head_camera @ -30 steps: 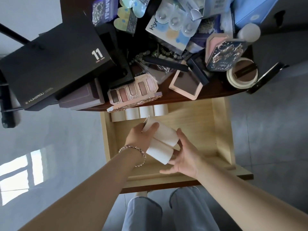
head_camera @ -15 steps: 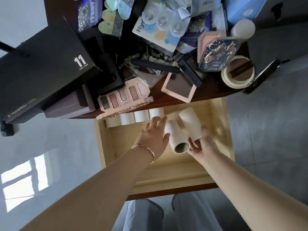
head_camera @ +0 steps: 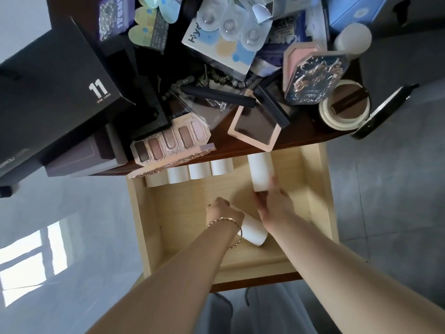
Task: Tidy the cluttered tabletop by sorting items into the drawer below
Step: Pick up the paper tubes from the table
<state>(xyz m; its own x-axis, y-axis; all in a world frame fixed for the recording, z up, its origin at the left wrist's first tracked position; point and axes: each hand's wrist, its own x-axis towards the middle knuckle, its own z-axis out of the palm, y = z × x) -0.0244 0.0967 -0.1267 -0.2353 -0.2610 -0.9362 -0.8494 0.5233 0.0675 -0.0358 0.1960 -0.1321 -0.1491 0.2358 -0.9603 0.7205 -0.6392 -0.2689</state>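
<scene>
1. the pale wooden drawer [head_camera: 315,189] stands pulled out under the dark wooden counter [head_camera: 240,145], so clutter can go straight down into it.
2. four short white paper rolls [head_camera: 190,173] sit side by side along the drawer's back wall, half under the counter's edge. it looks like a row being built.
3. the left hand [head_camera: 224,213], wearing a thin bracelet, is clenched around the near white paper roll [head_camera: 252,231]. that roll lies slanted on the drawer floor towards the front, parked there till its turn, i'd guess.
4. the right hand [head_camera: 272,206] touches the near end of the far white paper roll [head_camera: 260,172], which points at the back wall, a gap right of the row. its fingers are smeared, so i cannot tell whether they clasp or only push.
5. the pink eyeshadow palette [head_camera: 171,145] overhangs the counter's edge, unsorted.
</scene>
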